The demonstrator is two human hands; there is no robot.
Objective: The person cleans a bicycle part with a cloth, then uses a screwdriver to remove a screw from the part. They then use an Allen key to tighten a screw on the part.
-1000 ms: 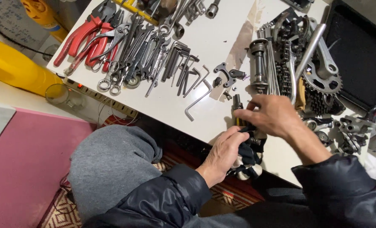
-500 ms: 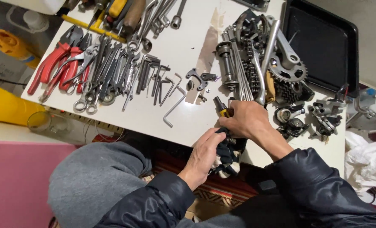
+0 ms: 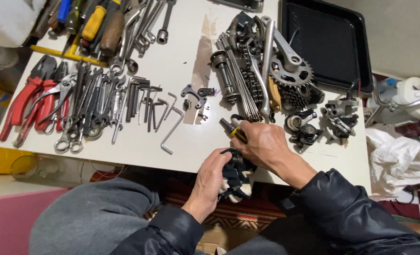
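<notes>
The left hand [image 3: 213,175] is wrapping its grip around a dirty black-and-white rag with a small dark metal part [image 3: 236,172] at the white bench [image 3: 191,146] edge, keeping it steady while the right hand [image 3: 263,144] is gripping a yellow-and-black handled tool [image 3: 232,131] against it.

Wrenches [image 3: 89,111] and pliers [image 3: 33,101] are laid at the table's [image 3: 181,61] left. The chainring [image 3: 290,75] is set right of them, before the tray [image 3: 325,45]

one head-worn camera — looking steeply down, close over the white table [image 3: 181,156].
</notes>
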